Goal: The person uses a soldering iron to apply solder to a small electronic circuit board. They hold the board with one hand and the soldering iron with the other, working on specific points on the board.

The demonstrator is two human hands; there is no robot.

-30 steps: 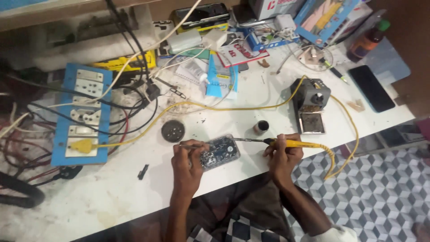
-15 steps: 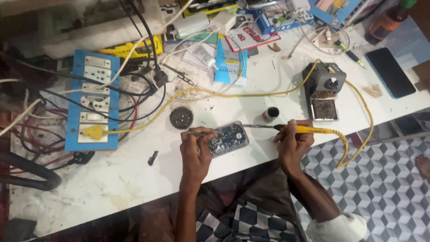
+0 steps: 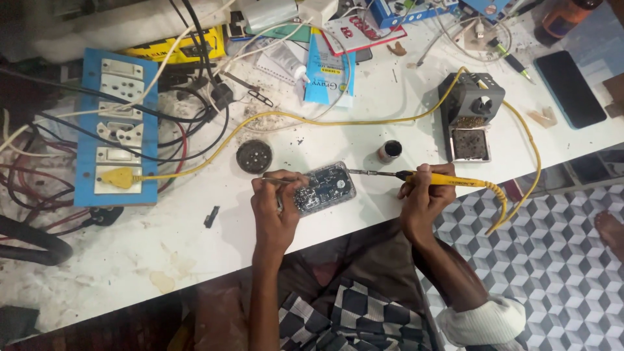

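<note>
While the left hand pinches a rounded, component-crowded circuit board, right hand grip closed round yellow soldering iron.

soldering iron: yellow handle, dark metal tip, yellow cable
circuit board: dark with silver-grey points, pale clear edge
table: white, marked with grey and brownish stains
switch board: blue panel, white switches and sockets, one yellow plug
iron stand: dark grey, brassy wool inside
small pot: silver wall, black inside
round disc: dark grey
tube: light blue with a white cap
phone: black
floor: cube pattern in grey, white and dark grey
lap cloth: black-and-white check
cuff: white
</note>
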